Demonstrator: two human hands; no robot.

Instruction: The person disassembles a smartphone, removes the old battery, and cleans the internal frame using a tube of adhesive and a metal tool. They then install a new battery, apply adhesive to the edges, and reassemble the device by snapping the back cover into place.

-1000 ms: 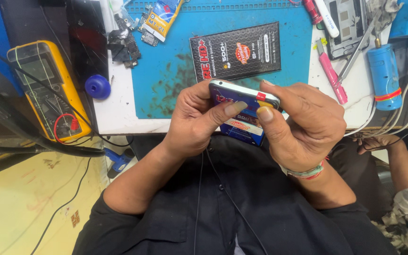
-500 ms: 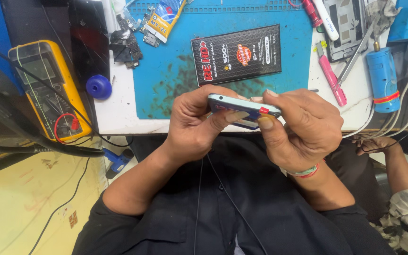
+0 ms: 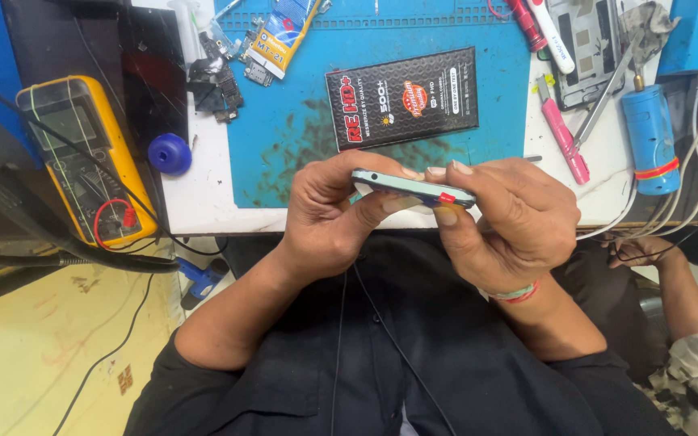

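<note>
Two hands, left (image 3: pixel 329 211) and right (image 3: pixel 510 222), each grip clamped on a phone (image 3: pixel 414 187) above a cluttered blue mat (image 3: pixel 300 153) on a white bench (image 3: pixel 203 198).

The phone (image 3: pixel 412 187) sits edge-on to the camera, a slim slab with a pale teal-grey rim and a darker face turned slightly upward. It lies almost level, tipped a little down toward the right, held in the air just in front of the table edge. A small round hole shows on the rim near its left end, and a bright red tab sticks out near the right end.
</note>
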